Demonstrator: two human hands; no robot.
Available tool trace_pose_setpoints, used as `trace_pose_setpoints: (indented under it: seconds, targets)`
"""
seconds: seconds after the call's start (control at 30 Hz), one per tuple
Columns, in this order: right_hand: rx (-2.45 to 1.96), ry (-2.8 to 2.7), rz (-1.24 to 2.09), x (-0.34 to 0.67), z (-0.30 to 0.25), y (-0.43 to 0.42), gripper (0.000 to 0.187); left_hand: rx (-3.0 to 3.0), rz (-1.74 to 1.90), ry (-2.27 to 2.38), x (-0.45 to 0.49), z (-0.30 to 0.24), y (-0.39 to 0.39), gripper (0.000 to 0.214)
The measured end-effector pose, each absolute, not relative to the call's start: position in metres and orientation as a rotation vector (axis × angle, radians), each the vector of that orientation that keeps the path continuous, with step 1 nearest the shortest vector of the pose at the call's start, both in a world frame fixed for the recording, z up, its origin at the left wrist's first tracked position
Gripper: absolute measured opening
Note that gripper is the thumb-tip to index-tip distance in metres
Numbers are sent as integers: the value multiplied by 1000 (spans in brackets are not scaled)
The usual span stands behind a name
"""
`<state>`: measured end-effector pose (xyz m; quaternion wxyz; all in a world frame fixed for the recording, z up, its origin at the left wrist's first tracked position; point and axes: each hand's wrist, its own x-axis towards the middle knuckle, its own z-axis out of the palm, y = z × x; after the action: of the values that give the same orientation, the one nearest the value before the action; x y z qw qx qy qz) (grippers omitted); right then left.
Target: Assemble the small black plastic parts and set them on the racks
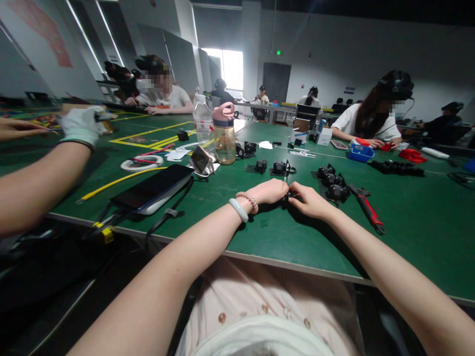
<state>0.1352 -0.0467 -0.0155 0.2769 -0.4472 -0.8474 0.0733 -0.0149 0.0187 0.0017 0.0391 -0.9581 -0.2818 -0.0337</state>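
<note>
on green table (408, 227), near edge: my left hand (269, 192) and right hand (310, 200) meet, fingers pinched narrow on small black part (288, 197); red-handled pliers (368, 208) near right.

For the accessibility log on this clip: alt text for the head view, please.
Left hand and right hand pinch a small black part between them on a green table. More black parts and red-handled pliers lie to their right; a pink-lidded bottle stands farther back, left.
</note>
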Motion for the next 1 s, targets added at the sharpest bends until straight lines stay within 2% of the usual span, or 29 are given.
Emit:
trace_pose_setpoints:
  seconds: [0.67, 1.0]
  targets:
    - [-1199, -2302, 165, 135, -14, -47, 15, -2936, -100, -1172, -16, 5, 11, 40]
    - [-1193, -2272, 229, 135, -11, -48, 14, -2928, -94, -1161, -16, 5, 10, 37]
